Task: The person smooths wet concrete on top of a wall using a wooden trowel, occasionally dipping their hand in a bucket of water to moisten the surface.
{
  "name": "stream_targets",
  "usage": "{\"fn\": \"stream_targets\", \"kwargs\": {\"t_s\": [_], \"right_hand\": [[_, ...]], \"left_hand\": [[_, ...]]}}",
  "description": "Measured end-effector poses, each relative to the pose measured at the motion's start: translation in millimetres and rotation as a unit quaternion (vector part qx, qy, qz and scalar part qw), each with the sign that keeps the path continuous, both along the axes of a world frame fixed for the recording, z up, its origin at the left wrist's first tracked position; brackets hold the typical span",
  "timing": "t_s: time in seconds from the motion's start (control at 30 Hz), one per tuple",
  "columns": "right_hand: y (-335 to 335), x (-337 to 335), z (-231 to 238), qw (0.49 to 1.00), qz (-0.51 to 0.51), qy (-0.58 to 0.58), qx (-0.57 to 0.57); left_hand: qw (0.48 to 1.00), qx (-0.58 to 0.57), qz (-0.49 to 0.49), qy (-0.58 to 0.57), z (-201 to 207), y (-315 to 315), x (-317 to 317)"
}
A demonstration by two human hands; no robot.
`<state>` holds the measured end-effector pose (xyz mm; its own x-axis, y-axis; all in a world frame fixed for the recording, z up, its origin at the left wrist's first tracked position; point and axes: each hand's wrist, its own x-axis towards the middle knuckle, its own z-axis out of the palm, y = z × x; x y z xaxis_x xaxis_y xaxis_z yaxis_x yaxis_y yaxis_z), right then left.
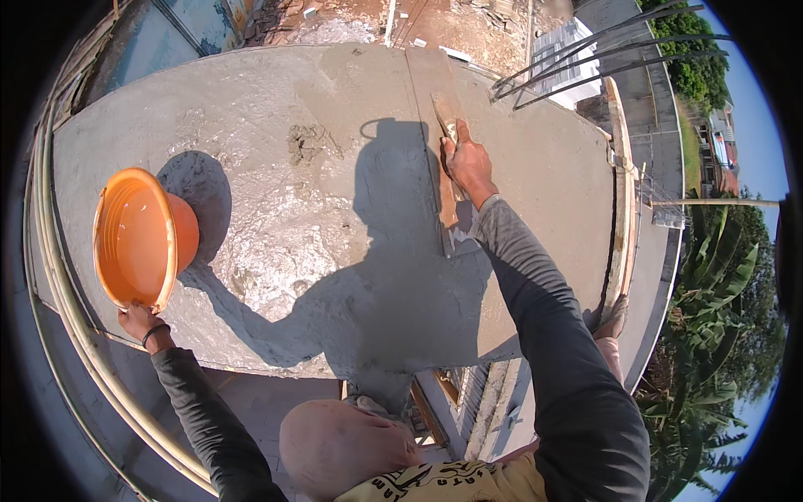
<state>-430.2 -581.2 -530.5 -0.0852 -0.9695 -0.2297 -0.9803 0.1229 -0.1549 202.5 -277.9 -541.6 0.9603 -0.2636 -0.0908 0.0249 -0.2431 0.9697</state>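
Plank (424,79), long & flat, on a slab of wet grey concrete (544,167), a bit R of centre. Its long axis runs away from the wearer, approx. top to bottom of view, w/ the near end slightly farther R than the far end. Far end is close to the slab's far edge; near end stops short of the near edge.

R hand (471,166) is the nearer one by far: it's over the plank's R side, approx. midway along, forearm reaching up from lower R. Fingers are curled round a hand tool (446,113), poss. a trowel, which points away, roughly along the plank's axis. Can't tell if the palm also presses the wood.

L hand (144,324) is well apart from R hand, at the slab's near L corner, clamped on the near rim of an orange bucket (186,234). Bucket is tipped, mouth toward the wearer & L, outer wall toward the plank. So the plank lies R of the bucket & mostly farther off than L hand, w/ rough, glossy concrete btwn them. Wearer's shadow (401,217) falls there too, just L of the plank.

Rebar (602,44) sticks out, upper R.
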Motion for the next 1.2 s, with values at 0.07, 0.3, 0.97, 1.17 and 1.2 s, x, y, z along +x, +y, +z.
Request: {"fn": "stream_targets", "kwargs": {"t_s": [0.07, 0.3, 0.97, 1.17, 1.2], "right_hand": [[-40, 2, 5, 0.997, -0.031, -0.056, -0.031], [-15, 4, -6, 0.998, 0.010, -0.067, -0.013], [197, -76, -22, 0.996, -0.035, -0.077, -0.012], [148, -63, -16, 0.998, 0.008, -0.051, 0.022], [99, -61, -14, 0.998, 0.063, -0.001, -0.014]], "left_hand": [[0.999, -0.003, -0.040, -0.030, -1, 14, 25], [0.999, 0.045, 0.001, -0.024, 8, 18, 20], [0.992, 0.024, -0.040, -0.117, -1, 14, 16], [0.997, -0.008, -0.021, -0.070, -1, 31, 41], [0.998, 0.004, -0.019, -0.059, -4, 26, 38]]}}
